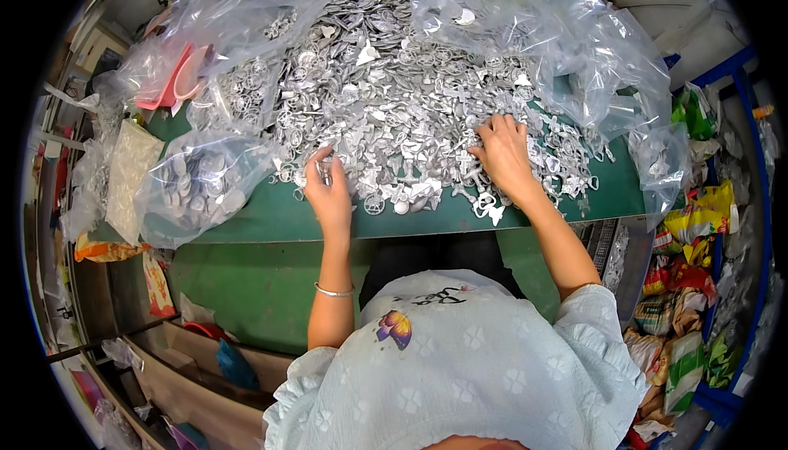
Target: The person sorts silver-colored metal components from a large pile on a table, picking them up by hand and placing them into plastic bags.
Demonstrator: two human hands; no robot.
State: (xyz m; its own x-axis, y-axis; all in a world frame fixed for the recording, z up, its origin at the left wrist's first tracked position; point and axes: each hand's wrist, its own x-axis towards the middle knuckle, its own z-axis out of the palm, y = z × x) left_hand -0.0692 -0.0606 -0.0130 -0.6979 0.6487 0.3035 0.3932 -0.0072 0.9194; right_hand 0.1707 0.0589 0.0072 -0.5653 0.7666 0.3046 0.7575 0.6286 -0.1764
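Nearest the camera: the person's pale blue top point(460, 368) with a butterfly print fills the lower edge, both forearms reaching forward from it to the green table point(279, 218).
Far left edge of the table: a clear bag of round silver discs point(201, 187) lies near the front left corner, beside a flat pale packet point(127, 175); a pink scoop point(176, 80) sits behind them under plastic.
Left hand point(328, 187): thumb and fingertips are pinched together on a small silver metal piece point(322, 172), lifted just clear of the front fringe of the heap; a thin bangle point(332, 291) circles the wrist.
Heap: a broad pile of small silver metal castings point(394, 89) spreads over the middle of the table on an opened clear plastic sheet point(591, 48), thinning toward the front edge.
Right hand point(505, 154): lies palm down on the heap, fingers spread and curled into the pieces; whether it grips one I cannot tell.
Step in hand: it looks like picking pieces one at a time out of the pile.
Next move: probably calls for a fine pinch, since the pieces interlock.
How the pieces look: dull grey, thin, rings, loops and crosses, tangled.
Right edge: coloured packets point(685, 302) crowd beyond the table.
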